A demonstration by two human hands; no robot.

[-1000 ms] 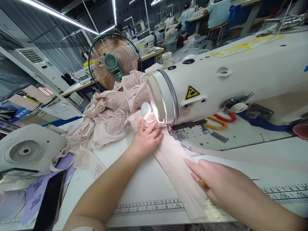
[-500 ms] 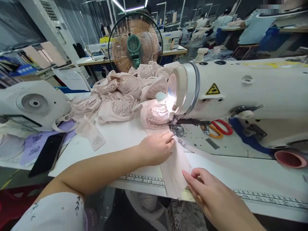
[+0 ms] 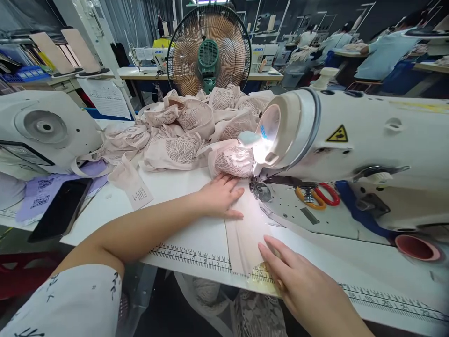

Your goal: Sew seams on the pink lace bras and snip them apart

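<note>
Left hand [image 3: 222, 196], palm down with its fingers spread, resting on the left edge of a pale pink fabric band [image 3: 247, 229]; right hand [image 3: 301, 281], fingers bent, at the band's lower right edge. Whether the right fingertips pinch the cloth cannot be told. The band lies over a white tabletop printed with black ruler scales [image 3: 185, 229], its lower end crossing the scale near the front edge. Above the left hand, a padded pale pink lace cup [image 3: 233, 160] sits beside the needle area of a white sewing machine [image 3: 379, 140], under its lamp. Behind the cup: a heap of pale pink lace bras [image 3: 185, 124]. Right of the needle: scissors with orange and red handles [image 3: 328, 194]. Far left: a black phone [image 3: 61, 210].
</note>
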